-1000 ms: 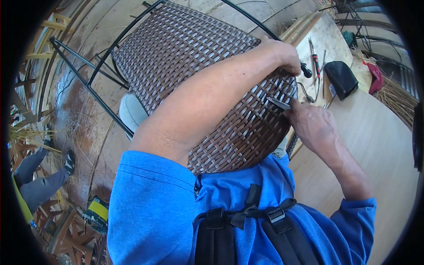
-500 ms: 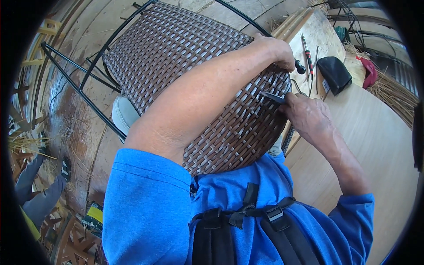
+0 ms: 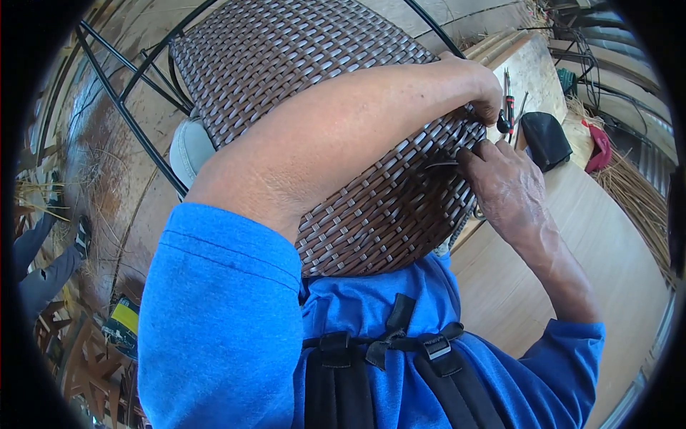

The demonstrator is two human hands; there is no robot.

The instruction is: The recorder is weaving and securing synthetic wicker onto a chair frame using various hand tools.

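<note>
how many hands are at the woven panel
2: left hand at the right edge of the woven panel, right hand lower in view, gripping a thin blade.

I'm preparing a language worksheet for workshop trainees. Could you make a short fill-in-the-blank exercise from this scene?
1. The slim blade is held in the person's ____ hand.
2. The left forearm crosses over the woven panel, which is coloured ____.
3. In the picture, the red-and-black-handled tool lies to the ____ of the black cloth item.
4. The shirt sleeves are ____.

Missing words: right; brown; left; blue.
</note>
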